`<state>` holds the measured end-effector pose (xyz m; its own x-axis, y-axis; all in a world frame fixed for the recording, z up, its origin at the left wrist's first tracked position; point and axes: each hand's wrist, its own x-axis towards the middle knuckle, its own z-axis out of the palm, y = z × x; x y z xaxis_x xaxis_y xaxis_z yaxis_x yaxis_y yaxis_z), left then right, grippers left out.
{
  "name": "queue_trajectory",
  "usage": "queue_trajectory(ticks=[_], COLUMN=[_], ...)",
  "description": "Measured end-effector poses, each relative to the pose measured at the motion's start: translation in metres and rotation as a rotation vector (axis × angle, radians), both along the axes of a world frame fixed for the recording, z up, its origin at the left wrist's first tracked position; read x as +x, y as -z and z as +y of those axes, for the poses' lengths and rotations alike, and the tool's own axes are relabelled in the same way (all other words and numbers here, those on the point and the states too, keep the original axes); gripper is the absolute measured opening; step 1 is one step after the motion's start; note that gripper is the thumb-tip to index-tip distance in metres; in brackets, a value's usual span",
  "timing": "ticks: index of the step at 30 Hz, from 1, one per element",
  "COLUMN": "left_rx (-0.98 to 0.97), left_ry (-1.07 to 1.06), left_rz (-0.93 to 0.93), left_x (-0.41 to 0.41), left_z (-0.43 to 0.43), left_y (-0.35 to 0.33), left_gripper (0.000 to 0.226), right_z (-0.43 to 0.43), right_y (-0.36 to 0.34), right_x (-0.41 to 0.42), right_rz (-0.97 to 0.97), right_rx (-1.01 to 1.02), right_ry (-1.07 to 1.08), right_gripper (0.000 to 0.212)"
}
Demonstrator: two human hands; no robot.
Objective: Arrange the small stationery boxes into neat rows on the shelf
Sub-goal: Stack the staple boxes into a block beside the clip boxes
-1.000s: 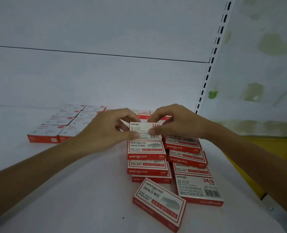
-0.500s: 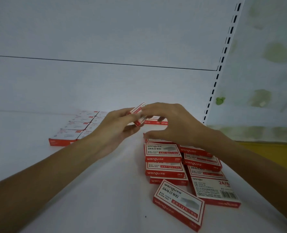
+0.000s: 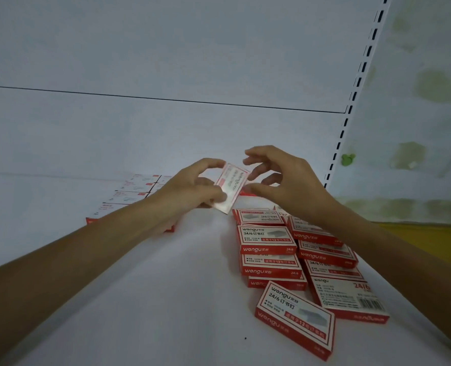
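A small white-and-red stationery box [image 3: 232, 187] is held tilted in the air above the white shelf [image 3: 153, 299]. My left hand [image 3: 192, 190] grips its left side between thumb and fingers. My right hand [image 3: 282, 180] meets its right edge with thumb and a curled finger, the index finger raised. Behind my left hand, several boxes [image 3: 137, 188] lie flat in neat rows. Below my right hand a loose pile of boxes [image 3: 269, 239] overlaps untidily. One box [image 3: 295, 315] lies slanted at the front, and another [image 3: 348, 297] shows its barcode.
The white back panel [image 3: 166, 128] closes the shelf behind. A slotted upright [image 3: 351, 101] marks the right end, with a small green clip [image 3: 348, 158] on the stained wall beyond. A yellow surface [image 3: 430, 241] lies past the shelf's right edge.
The box was lifted off the pile with both hands, turned edge-on, and now shows its face tilted. My right hand has opened its fingers wider. The view shifted left.
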<state>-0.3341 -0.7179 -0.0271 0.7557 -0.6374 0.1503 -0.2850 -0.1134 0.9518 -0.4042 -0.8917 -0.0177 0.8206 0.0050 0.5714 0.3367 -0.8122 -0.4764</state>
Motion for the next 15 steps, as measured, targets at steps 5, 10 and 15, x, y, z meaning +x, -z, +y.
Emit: queue_trajectory(ticks=[5, 10, 15], left_rx=[-0.178, -0.383, -0.348], left_ry=[0.015, -0.235, -0.177], left_rz=[0.077, 0.145, 0.198], left_x=[-0.012, -0.011, -0.017], left_z=[-0.01, -0.018, -0.022], left_y=[0.002, 0.0, 0.005], left_gripper=[0.047, 0.047, 0.035], right_z=[0.013, 0.022, 0.016], right_y=[0.002, 0.007, 0.007], right_x=[0.0, -0.004, 0.001], right_rz=[-0.048, 0.002, -0.034], right_rx=[0.083, 0.054, -0.09], right_ry=[0.066, 0.063, 0.151], right_gripper=[0.027, 0.034, 0.042])
